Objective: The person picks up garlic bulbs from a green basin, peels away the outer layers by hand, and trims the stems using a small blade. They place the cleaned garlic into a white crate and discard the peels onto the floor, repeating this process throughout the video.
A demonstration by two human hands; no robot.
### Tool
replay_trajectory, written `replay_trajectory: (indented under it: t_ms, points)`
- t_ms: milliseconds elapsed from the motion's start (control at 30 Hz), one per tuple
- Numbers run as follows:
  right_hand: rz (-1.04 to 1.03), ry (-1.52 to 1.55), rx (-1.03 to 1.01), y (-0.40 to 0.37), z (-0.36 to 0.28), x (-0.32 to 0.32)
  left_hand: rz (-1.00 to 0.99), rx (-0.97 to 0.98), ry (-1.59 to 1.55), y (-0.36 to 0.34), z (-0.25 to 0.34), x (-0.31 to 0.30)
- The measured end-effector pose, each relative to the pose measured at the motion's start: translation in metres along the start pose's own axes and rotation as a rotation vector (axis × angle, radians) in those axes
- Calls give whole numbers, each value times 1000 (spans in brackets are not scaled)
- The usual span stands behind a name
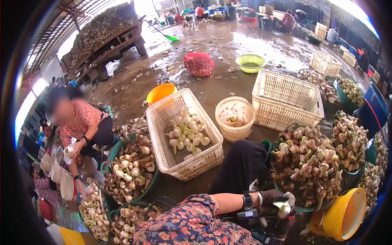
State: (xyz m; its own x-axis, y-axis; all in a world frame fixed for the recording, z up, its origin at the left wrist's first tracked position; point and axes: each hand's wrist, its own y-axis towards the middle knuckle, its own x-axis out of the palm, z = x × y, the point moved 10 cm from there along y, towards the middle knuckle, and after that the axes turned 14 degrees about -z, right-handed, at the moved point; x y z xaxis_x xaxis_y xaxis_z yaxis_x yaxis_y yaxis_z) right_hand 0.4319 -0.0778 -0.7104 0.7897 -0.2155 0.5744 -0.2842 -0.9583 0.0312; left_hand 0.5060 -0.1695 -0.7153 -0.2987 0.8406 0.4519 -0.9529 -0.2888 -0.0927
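My left hand (271, 197), in a dark glove with a watch at the wrist, is closed around a garlic bulb (282, 209) with a pale green-white stem. Just below it is my right hand (284, 227), also in a dark glove; its fingers are too dark and hidden to make out. Beside both hands stands a green tub heaped with brown, unpeeled garlic (308, 163). Ahead of me, a white plastic crate (165, 157) holds several cleaned white garlic bulbs (188, 132).
A white bucket (233, 130) and another white crate (286, 107) stand ahead. On the right is a yellow bucket (342, 214); garlic tubs (130, 169) sit on the left. A co-worker (83, 122) handles garlic there. Farther off are a red sack (199, 64) and a loaded truck (104, 45).
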Motion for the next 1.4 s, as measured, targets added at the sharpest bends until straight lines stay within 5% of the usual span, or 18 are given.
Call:
replay_trajectory:
  t_ms: [100, 167, 267, 367, 433, 467, 533, 600, 733, 800, 867, 933, 1000, 1033, 1067, 1133, 1233, 1400]
  points:
    - [91, -443, -82, -9, -28, -2, 91, -78, 186, -5, 16, -23]
    - [-112, -1376, -136, -13, -36, 31, 30, -92, 414, 0, 17, -27]
    - [-270, -1516, -35, -6, -17, 38, 118, -267, 483, 0, 9, -26]
    - [36, -665, -18, -3, -20, 1, 93, 90, 250, 5, 20, -30]
    - [288, -724, 103, -15, -17, -31, -55, 342, 536, 6, 58, -7]
    - [455, -243, 269, -35, 33, -88, 56, -55, 79, 1, 40, -6]
    - [363, -460, 148, -33, 39, -111, -18, -156, 103, -2, 42, 9]
    - [427, 293, 258, -41, 51, -105, -63, -168, 34, -10, 53, 22]
    - [47, -598, -201, -24, -58, -36, -35, -51, 73, -20, 83, 17]
    - [303, -555, -63, -29, -44, -57, -81, 179, 163, -17, 97, 10]
    - [333, -297, -29, -32, -16, -89, -115, 190, -543, -20, 100, 24]
    - [370, -29, 5, -37, 6, -103, 74, 214, 491, -30, 107, -17]
    - [377, 717, 96, -35, 33, -89, -255, -173, 168, -12, 81, 7]
    - [301, -229, 138, -31, -4, -89, -396, -393, 485, -6, 64, 22]
    - [364, 537, 236, -31, 36, -89, -520, -386, 626, -3, 43, 29]
    - [366, 390, 297, -34, 38, -95, -493, -440, 1239, 18, 9, 2]
    - [533, 555, 90, -32, 16, -108, -113, -530, 1299, 65, -4, -35]
    - [244, 537, -347, -12, -168, -80, 31, -795, 1432, 134, -42, -62]
